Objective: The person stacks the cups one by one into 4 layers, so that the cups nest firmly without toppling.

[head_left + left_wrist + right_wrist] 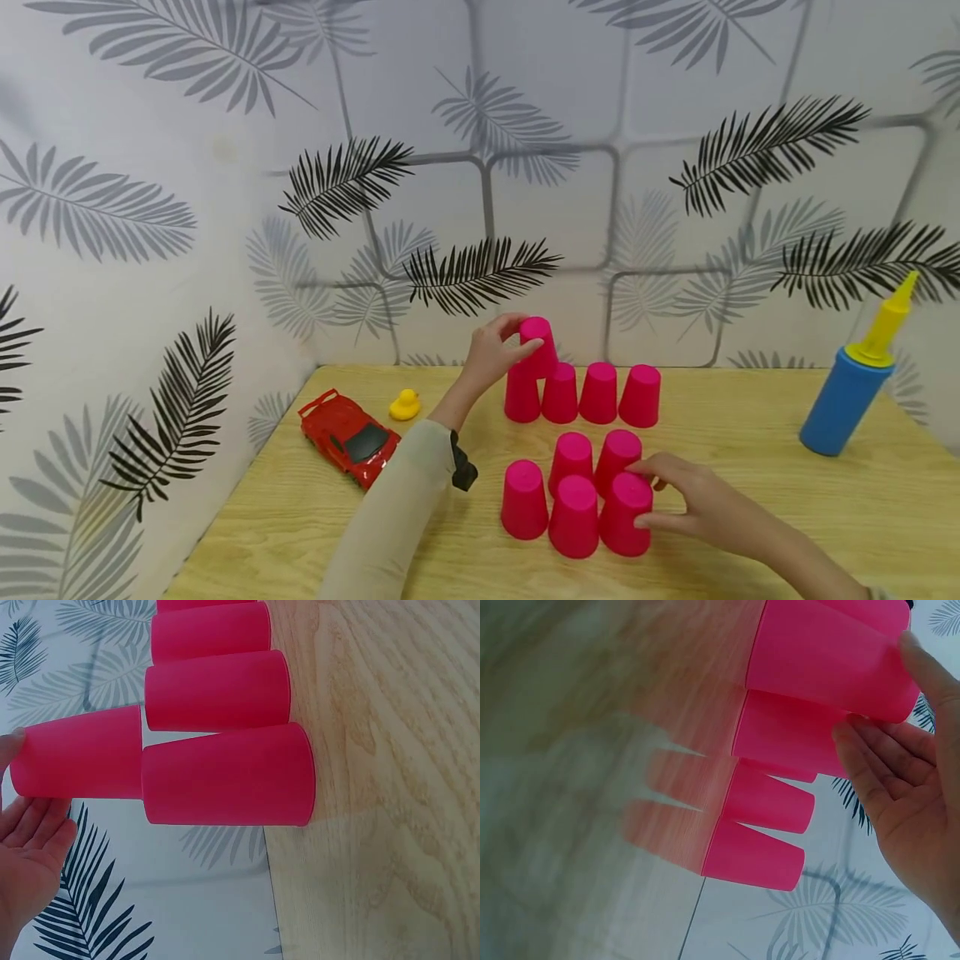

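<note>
My left hand (493, 354) holds an upside-down pink cup (542, 354) by its sides, thumb in front. That cup's rim meets the top of the leftmost cup (521, 396) in the back row, as the left wrist view also shows. Nearer the front, my right hand (697, 507) has its thumb and fingers around the front right pink cup (627, 515) of a cluster. In the right wrist view the thumb touches this cup (832, 656), and the other fingers lie behind it, close to a neighbouring cup (787, 731). All the cups stand mouth down.
Several more pink cups (598, 393) make up the back row, near the patterned wall. A red toy car (351, 437) and a yellow rubber duck (405, 405) are on the left of the wooden table (720, 417). A blue and yellow hand pump (847, 400) stands at right.
</note>
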Available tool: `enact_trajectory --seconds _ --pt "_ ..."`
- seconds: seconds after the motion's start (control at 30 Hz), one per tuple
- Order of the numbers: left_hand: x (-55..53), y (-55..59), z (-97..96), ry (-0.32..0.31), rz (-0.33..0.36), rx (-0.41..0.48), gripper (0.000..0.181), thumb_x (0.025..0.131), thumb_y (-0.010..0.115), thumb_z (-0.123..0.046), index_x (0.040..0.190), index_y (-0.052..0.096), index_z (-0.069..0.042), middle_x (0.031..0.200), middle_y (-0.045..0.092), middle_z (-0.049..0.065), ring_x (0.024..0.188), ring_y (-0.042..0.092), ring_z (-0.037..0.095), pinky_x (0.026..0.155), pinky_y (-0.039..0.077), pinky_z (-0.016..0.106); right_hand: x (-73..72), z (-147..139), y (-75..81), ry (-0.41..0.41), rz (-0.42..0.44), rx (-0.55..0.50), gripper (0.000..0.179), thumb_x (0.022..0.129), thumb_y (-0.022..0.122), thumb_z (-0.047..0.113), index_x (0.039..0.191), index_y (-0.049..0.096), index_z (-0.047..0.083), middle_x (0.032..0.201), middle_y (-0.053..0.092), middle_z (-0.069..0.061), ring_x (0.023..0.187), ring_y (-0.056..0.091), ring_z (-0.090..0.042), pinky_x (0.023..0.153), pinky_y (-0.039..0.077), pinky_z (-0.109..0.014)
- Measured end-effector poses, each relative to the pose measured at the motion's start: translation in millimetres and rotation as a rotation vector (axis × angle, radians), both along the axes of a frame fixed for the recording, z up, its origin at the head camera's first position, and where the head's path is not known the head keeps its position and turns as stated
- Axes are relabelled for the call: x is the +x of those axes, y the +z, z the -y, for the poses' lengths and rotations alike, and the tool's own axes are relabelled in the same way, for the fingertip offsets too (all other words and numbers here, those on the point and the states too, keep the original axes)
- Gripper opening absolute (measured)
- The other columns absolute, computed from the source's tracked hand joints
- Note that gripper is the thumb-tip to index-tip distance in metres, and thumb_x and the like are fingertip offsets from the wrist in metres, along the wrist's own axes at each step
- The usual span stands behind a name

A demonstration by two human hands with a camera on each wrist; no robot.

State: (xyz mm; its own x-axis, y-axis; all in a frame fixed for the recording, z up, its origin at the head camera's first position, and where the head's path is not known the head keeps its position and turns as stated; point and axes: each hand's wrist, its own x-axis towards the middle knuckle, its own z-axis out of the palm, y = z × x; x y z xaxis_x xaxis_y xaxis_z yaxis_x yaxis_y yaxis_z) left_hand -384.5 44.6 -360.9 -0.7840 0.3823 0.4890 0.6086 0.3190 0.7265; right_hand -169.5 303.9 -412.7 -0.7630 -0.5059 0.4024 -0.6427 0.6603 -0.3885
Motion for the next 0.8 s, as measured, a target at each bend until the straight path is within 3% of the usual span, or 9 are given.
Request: enact_trajectory --seconds 0.37,0.57,0.8 --pt "-7.4 0.7 -5.4 -0.006 0.113 -0.028 0.046 0.088 0.073 -0.024 0.128 0.059 -0.005 0.122 0.067 0.016 0.121 0.061 0.032 0.106 0.049 0.048 -0.3 0 0.1 0.002 0.077 -0.026 0.047 0.084 0.074 0.040 0.118 0.062 0.009 0.103 0.069 0.002 0.089 0.060 0.001 0.071 0.059 -0.023" --pt "-7.9 0.3 -4.1 -0.004 0.132 -0.016 0.048 0.088 0.073 -0.024 0.129 0.058 -0.005 0.121 0.067 0.016 0.121 0.061 0.032 0.107 0.048 0.046 0.6 0 2.3 -0.003 0.098 -0.035 0.048 0.084 0.074 0.041 0.118 0.063 0.009 0.104 0.070 0.000 0.090 0.061 0.001 0.072 0.059 -0.023" --pt "-3.9 -5.3 5.9 0.038 0.139 0.013 0.060 0.088 0.073 -0.029 0.137 0.050 -0.002 0.136 0.059 0.016 0.128 0.055 0.030 0.111 0.045 0.048 8.3 -11 1.7 -0.044 0.090 -0.085 0.045 0.082 0.078 0.033 0.118 0.063 0.010 0.105 0.071 0.000 0.090 0.061 0.004 0.073 0.059 -0.023"
